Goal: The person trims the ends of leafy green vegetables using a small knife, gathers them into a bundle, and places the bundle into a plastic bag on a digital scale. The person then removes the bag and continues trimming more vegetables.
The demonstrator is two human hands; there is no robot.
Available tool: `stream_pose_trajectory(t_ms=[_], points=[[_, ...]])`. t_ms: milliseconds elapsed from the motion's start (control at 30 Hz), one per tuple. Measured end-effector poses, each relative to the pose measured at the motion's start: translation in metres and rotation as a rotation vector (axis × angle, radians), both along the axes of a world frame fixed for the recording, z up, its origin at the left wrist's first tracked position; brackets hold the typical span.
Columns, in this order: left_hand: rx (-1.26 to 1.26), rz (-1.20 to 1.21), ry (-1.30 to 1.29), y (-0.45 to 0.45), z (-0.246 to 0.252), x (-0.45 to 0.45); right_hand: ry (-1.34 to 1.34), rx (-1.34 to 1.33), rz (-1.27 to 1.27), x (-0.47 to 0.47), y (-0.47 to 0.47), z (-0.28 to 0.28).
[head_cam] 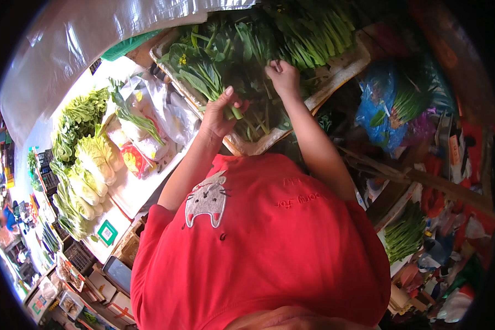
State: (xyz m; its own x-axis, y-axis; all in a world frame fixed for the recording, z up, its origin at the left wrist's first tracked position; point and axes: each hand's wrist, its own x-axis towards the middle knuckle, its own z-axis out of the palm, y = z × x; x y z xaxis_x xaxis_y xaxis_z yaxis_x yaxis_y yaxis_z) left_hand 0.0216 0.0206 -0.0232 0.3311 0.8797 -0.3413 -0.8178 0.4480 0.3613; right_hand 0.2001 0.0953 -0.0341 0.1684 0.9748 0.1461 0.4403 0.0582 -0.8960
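My left hand [223,109] is closed around the cut stems of a small bunch of leafy flowering greens [208,82], whose leaves point up and left. To its right, my right hand [284,78] is over the foam box with its fingers curled in; whether they pinch a stem cannot be seen. Both hands are above a worn white foam box [247,147] with loose leaves and stems inside. A pile of long green stalks [313,39] lies at the box's far right, just beyond my right hand.
On the left, a white stand [138,196] bears napa cabbages [80,185], leafy greens [76,119] and plastic bags [161,103]. A blue plastic bag [379,111] with green onions [410,107] is at right. Green beans [404,233] lie lower right, past a wooden bar [445,185].
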Motion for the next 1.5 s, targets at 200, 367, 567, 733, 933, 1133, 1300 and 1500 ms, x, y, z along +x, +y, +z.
stream_pose_trajectory(t_ms=[200, 367, 567, 733, 933, 1133, 1300, 1500], points=[[-0.053, -0.043, -0.018, 0.005, 0.003, 0.006, 0.726, -0.405, 0.443, 0.001, -0.047, 0.05], [-0.055, -0.052, 0.087, 0.002, 0.002, 0.016, 0.858, -0.319, 0.17, -0.019, -0.071, 0.046], [-0.023, -0.017, 0.091, 0.0, 0.005, 0.009, 0.801, -0.392, -0.068, 0.016, -0.056, 0.031], [0.051, -0.06, 0.223, -0.004, 0.011, 0.013, 0.27, -0.032, 0.142, 0.011, -0.065, 0.04], [0.098, -0.13, 0.263, -0.017, 0.013, 0.029, 0.342, 0.205, 0.027, -0.027, -0.068, 0.058], [-0.148, -0.139, 0.048, -0.015, 0.01, 0.023, 1.268, -0.241, 0.082, -0.008, -0.074, 0.055], [-0.225, -0.055, 0.079, -0.012, 0.013, 0.024, 1.434, -0.204, 0.124, 0.001, -0.077, 0.05], [-0.192, 0.088, -0.028, -0.007, 0.022, -0.009, 1.498, 0.112, 0.122, 0.063, -0.064, 0.08]])
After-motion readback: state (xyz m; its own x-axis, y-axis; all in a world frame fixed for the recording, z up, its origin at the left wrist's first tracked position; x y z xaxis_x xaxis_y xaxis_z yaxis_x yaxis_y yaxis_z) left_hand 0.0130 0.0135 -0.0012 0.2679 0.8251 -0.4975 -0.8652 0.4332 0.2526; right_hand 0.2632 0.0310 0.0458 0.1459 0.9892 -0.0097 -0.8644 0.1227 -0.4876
